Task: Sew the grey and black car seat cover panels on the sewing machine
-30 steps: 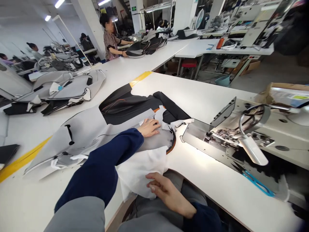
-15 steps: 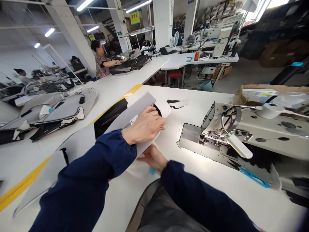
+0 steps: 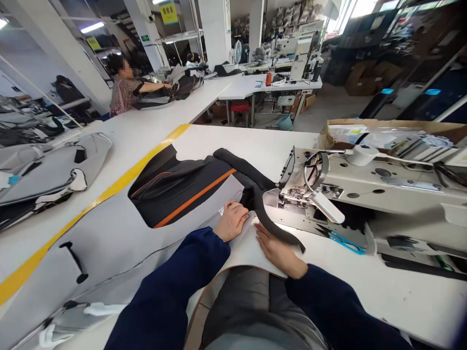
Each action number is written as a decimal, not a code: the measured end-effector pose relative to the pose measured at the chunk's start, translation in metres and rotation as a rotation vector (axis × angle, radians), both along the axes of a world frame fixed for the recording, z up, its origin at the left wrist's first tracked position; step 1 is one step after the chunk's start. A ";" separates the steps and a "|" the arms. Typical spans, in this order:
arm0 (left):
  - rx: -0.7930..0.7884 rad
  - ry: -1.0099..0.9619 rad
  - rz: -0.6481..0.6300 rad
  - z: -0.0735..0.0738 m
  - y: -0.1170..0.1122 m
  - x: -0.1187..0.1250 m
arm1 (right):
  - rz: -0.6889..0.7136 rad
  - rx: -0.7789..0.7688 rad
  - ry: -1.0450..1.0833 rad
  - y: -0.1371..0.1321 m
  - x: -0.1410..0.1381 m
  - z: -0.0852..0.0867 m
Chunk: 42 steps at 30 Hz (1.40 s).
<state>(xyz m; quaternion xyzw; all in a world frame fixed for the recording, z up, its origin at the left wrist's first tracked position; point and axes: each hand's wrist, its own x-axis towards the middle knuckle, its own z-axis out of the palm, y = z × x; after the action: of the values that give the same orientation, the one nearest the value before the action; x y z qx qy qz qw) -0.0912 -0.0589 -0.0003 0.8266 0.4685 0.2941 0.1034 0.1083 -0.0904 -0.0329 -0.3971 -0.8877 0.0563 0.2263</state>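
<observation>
while the left hand (image 3: 232, 221) curls over the cover (image 3: 189, 187), near its dark strip (image 3: 278, 231), the right hand (image 3: 278, 252) lies flattened just beside the strip, fingers stretched out; the two are near each other but apart, and whether the left pinches the cloth, i cannot tell. the cover lies spread on the table (image 3: 404, 304), left of the machine (image 3: 368, 182). beyond the machine, an open box (image 3: 401, 124) holds clear plastic packs (image 3: 388, 134) and, toward the right, a stack of thin, pale items (image 3: 419, 149). by the far table's (image 3: 251, 86) legs sits a blue bucket (image 3: 284, 122), its contents too small to make out.
</observation>
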 end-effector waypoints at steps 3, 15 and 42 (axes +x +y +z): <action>0.056 0.137 -0.114 0.001 -0.006 0.007 | 0.012 -0.057 0.088 -0.021 0.021 0.004; 0.077 0.307 -0.178 -0.044 -0.043 0.032 | -0.203 -0.113 0.313 -0.040 0.011 -0.028; -0.221 0.634 -0.143 0.078 0.043 0.026 | 0.095 0.239 -0.240 -0.044 -0.026 -0.031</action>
<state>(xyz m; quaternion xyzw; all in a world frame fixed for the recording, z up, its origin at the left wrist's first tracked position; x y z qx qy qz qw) -0.0649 -0.0161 0.0775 0.8914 0.4473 -0.0382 0.0618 0.0821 -0.1344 -0.0634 -0.3288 -0.9264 -0.0870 0.1613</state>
